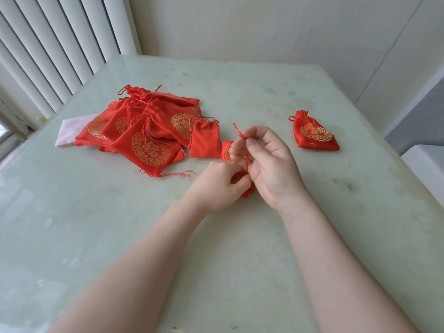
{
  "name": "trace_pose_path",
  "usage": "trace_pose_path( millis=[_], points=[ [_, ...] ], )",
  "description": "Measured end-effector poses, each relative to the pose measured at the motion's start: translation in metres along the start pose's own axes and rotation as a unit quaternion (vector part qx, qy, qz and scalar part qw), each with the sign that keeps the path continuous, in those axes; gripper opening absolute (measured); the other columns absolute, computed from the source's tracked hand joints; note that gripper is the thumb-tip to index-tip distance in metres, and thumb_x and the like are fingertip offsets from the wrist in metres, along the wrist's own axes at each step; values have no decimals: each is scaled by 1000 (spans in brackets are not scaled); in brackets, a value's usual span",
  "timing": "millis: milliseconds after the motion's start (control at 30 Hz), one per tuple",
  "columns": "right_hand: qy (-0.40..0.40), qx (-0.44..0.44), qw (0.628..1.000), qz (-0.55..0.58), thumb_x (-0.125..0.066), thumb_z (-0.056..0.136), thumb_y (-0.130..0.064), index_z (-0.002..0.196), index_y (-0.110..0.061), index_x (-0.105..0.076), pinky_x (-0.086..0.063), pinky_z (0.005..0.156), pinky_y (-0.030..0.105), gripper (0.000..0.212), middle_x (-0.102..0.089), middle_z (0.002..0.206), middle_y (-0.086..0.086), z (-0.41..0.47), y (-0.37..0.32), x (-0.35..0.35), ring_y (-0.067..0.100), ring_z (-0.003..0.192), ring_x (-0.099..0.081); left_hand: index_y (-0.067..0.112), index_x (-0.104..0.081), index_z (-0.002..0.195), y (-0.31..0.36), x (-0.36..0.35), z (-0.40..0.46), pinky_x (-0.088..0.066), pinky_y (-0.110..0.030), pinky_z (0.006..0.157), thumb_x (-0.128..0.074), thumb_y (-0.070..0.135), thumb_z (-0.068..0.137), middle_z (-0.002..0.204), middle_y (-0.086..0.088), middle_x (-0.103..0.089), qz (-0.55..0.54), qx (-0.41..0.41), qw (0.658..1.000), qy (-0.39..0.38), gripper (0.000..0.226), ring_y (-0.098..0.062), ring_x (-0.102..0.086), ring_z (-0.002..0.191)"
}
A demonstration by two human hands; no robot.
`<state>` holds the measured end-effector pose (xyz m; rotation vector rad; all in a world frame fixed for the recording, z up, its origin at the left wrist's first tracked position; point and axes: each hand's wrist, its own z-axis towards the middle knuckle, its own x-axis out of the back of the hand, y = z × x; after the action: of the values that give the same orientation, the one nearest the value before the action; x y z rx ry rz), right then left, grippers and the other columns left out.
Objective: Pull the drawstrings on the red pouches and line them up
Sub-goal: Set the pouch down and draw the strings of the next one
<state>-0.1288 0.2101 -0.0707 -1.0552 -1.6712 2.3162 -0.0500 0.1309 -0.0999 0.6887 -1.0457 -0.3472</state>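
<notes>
A small red pouch (226, 150) with a gold emblem sits between my hands, mostly hidden by them. My left hand (216, 186) grips its gathered neck. My right hand (269, 162) pinches the red drawstring (241, 135) and holds it up from the pouch. A heap of red pouches (146, 131) with gold emblems lies at the left. One plain red pouch (204, 138) lies beside the heap. A single pouch with its neck drawn tight (314, 134) lies alone at the right.
The pale green table (240, 236) reaches to a white wall behind. A pink cloth (69, 131) lies under the heap's left side. White slats (48, 56) stand at the left. A white object (425, 169) sits past the table's right edge.
</notes>
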Motion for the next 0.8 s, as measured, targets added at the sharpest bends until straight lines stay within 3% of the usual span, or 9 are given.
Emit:
trace_pose_path(
  millis=[67, 167, 267, 333, 433, 500, 600, 800],
  points=[
    [-6, -12, 999, 50, -33, 94, 5, 86, -11, -50, -52, 68, 22, 24, -63, 66, -1, -1, -1, -1, 11, 67, -61, 24, -29, 53, -3, -1, 0, -25, -19, 46, -49, 18, 83, 44, 13, -28, 11, -29, 1000, 5, 35, -12, -34, 50],
    [17, -20, 996, 86, -34, 96, 0, 95, -13, -50, -53, 75, 23, 21, -66, 75, 2, 2, -6, 6, 13, 75, -63, 9, -48, 62, -7, -2, 2, -27, -21, 50, -45, 22, 89, 50, 10, -35, -19, -15, 1000, -8, 30, -11, -34, 56],
    [70, -3, 991, -114, -37, 97, -3, 104, -18, -49, -50, 78, 22, 21, -64, 88, 5, 6, -10, 21, 14, 81, -60, 13, -48, 59, -9, -1, 3, -29, -20, 51, -48, 18, 95, 47, 9, -39, -92, 68, 993, -27, 36, -9, -33, 49],
    [76, -8, 957, -279, -38, 97, -4, 110, -18, -49, -48, 75, 17, 22, -63, 87, 1, 7, -9, 29, 11, 79, -60, 16, -49, 60, -8, 0, 4, -27, -22, 49, -47, 17, 96, 42, 11, -38, -176, 133, 975, -29, 36, -5, -30, 44],
    [39, -31, 909, -414, -42, 96, -8, 116, -15, -55, -47, 83, 21, 25, -66, 88, -4, 7, -5, 34, 10, 86, -61, 10, -59, 71, -4, 3, 6, -26, -21, 48, -43, 15, 98, 44, 12, -37, -275, 186, 943, -25, 32, -10, -30, 47],
    [31, -32, 882, -468, -48, 94, -13, 105, -18, -63, -47, 88, 26, 19, -67, 88, -5, 5, -7, 35, 9, 89, -62, 10, -59, 72, -1, 6, 5, -27, -17, 46, -40, 15, 99, 47, 9, -38, -308, 193, 931, -30, 33, -9, -31, 47],
    [7, -17, 871, -491, -59, 89, -19, 78, -23, -66, -48, 79, 28, 14, -68, 76, -6, 1, -11, 32, 8, 78, -62, 10, -59, 72, 0, 8, 5, -28, -15, 45, -40, 16, 99, 50, 5, -38, -315, 199, 927, -38, 33, -7, -32, 45],
    [41, 14, 875, -482, -68, 81, -13, 65, -25, -63, -44, 63, 29, 21, -61, 62, -8, 2, -8, 29, 17, 62, -53, 7, -52, 70, 3, 5, 3, -24, -25, 50, -42, 11, 97, 53, 3, -34, -281, 193, 938, -69, 30, -11, -28, 49]
  ],
)
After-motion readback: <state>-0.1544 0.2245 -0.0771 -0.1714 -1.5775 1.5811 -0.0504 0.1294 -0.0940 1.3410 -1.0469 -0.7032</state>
